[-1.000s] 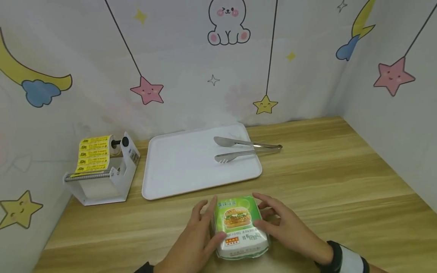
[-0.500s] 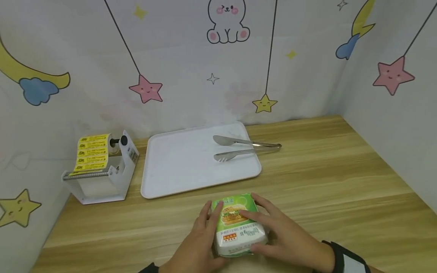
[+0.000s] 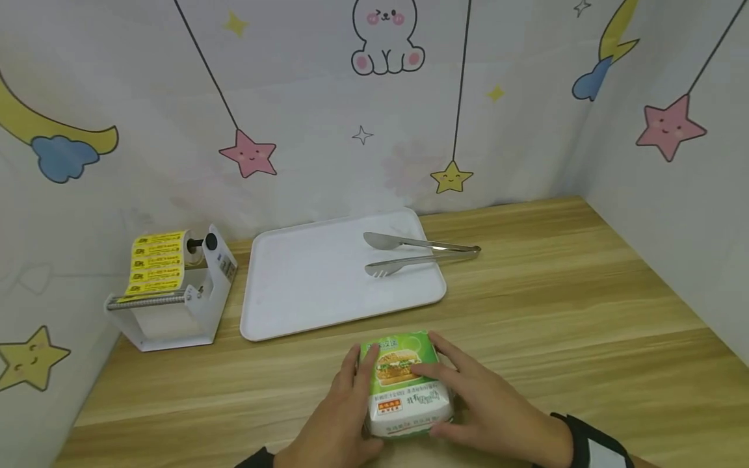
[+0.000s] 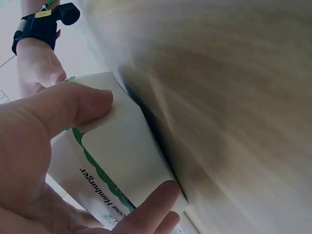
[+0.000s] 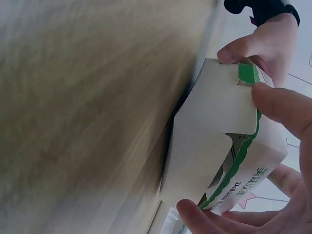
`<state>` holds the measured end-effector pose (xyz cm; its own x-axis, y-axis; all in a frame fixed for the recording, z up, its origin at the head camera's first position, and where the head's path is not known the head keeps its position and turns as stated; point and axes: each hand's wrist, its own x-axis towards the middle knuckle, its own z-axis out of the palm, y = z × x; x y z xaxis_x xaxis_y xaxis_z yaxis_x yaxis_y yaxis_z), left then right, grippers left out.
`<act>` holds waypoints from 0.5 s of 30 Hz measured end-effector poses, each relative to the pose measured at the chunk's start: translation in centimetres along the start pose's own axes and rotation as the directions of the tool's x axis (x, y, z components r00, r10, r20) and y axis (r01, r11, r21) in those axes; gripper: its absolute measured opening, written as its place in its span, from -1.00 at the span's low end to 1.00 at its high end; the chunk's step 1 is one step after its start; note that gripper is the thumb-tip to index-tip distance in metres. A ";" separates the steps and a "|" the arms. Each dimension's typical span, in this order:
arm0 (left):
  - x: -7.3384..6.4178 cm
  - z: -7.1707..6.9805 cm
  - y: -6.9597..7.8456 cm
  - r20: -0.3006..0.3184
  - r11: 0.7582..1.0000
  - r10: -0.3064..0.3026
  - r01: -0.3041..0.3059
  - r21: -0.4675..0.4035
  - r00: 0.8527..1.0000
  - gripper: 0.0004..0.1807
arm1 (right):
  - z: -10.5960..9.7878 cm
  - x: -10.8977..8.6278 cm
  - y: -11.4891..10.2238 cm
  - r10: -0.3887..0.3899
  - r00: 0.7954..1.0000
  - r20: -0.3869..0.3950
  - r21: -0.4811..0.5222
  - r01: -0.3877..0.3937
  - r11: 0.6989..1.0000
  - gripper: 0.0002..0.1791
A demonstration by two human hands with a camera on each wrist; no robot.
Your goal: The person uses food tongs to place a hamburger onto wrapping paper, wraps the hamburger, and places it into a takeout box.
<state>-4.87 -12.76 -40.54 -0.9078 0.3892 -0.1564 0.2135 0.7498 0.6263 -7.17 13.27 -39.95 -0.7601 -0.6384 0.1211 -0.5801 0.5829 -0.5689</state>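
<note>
A green and white paper hamburger box (image 3: 404,406) with a burger picture on its lid stands on the wooden table at the front middle. My left hand (image 3: 339,416) grips its left side, thumb low near the front corner and fingers toward the far corner. On the right side my right hand (image 3: 494,400) holds it, one finger lying over the lid and the thumb at the near corner. In the right wrist view a gap shows along the box's side (image 5: 200,131), under the green scalloped lid edge. The left wrist view shows the opposite side wall (image 4: 126,151) with a side flap.
A white tray (image 3: 304,286) lies behind the box. Metal serving tongs (image 3: 421,253) rest across its right edge, handle end over the table. A label dispenser (image 3: 175,292) with a roll of yellow labels stands at the left. A printed cloth wall (image 3: 316,97) rises behind the table.
My left thumb has left the lid's edge and moved down the side. The right thumb has shifted to the near corner, with a finger onto the lid. The box has barely moved.
</note>
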 end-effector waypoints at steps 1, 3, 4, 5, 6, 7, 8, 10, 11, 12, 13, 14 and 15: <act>0.0 0.0 0.0 0.002 1.000 0.000 0.000 0.002 1.000 0.38 | 0.0 0.0 0.0 0.005 1.000 -0.007 0.000 -0.005 1.000 -0.16; 0.1 0.0 0.1 0.004 1.000 0.001 -0.001 0.006 1.000 0.37 | 0.2 -0.1 -0.1 0.027 0.999 -0.018 0.010 -0.027 1.000 -0.14; 0.1 0.0 0.1 0.004 1.000 0.001 -0.001 0.007 1.000 0.37 | 0.3 0.0 -0.2 0.045 0.999 -0.015 0.012 -0.044 0.999 -0.10; 0.1 0.0 0.1 0.002 1.000 0.001 -0.001 0.009 1.000 0.37 | 0.5 0.0 -0.3 0.039 0.999 -0.017 -0.006 -0.039 0.999 -0.05; 0.1 0.0 0.1 -0.001 1.000 0.003 -0.003 0.010 1.000 0.37 | 0.6 0.1 -0.4 0.028 0.999 -0.018 -0.030 -0.029 0.999 0.00; 0.1 0.0 0.1 -0.006 1.000 0.007 -0.007 0.012 1.000 0.37 | 0.8 0.1 -0.5 0.011 1.000 -0.023 -0.063 -0.013 0.998 0.05; 0.1 0.0 0.1 -0.010 1.000 0.012 -0.012 0.015 1.000 0.37 | 1.0 0.2 -0.6 -0.025 0.999 -0.040 -0.105 0.021 0.994 0.08; 0.0 0.0 0.0 -0.024 0.999 0.025 -0.025 0.020 0.999 0.36 | 1.4 0.3 -0.8 -0.131 0.988 -0.081 -0.194 0.114 0.974 0.09; 0.0 0.0 -0.1 -0.031 0.999 0.033 -0.032 0.024 0.999 0.36 | 1.5 0.4 -0.8 -0.192 0.976 -0.105 -0.239 0.163 0.957 0.04; 0.0 -0.1 -0.1 -0.039 0.999 0.042 -0.041 0.027 0.998 0.35 | 1.6 0.4 -0.9 -0.241 0.963 -0.124 -0.269 0.201 0.942 -0.02; 0.0 -0.1 -0.2 -0.044 0.998 0.049 -0.048 0.030 0.998 0.35 | 1.7 0.4 -1.0 -0.281 0.950 -0.140 -0.292 0.231 0.928 -0.08; 0.0 -0.1 -0.2 -0.048 0.998 0.056 -0.054 0.032 0.997 0.35 | 1.7 0.4 -1.0 -0.311 0.939 -0.148 -0.302 0.257 0.918 -0.14; 0.0 -0.2 -0.3 -0.051 0.998 0.061 -0.059 0.033 0.997 0.34 | 1.7 0.4 -1.1 -0.332 0.932 -0.148 -0.306 0.276 0.911 -0.19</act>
<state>-4.96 -13.06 -40.56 -0.9105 0.4059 -0.0786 0.2787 0.7429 0.6087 -6.39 11.53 -40.65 -0.5585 -0.7141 0.4221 -0.8282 0.5085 -0.2356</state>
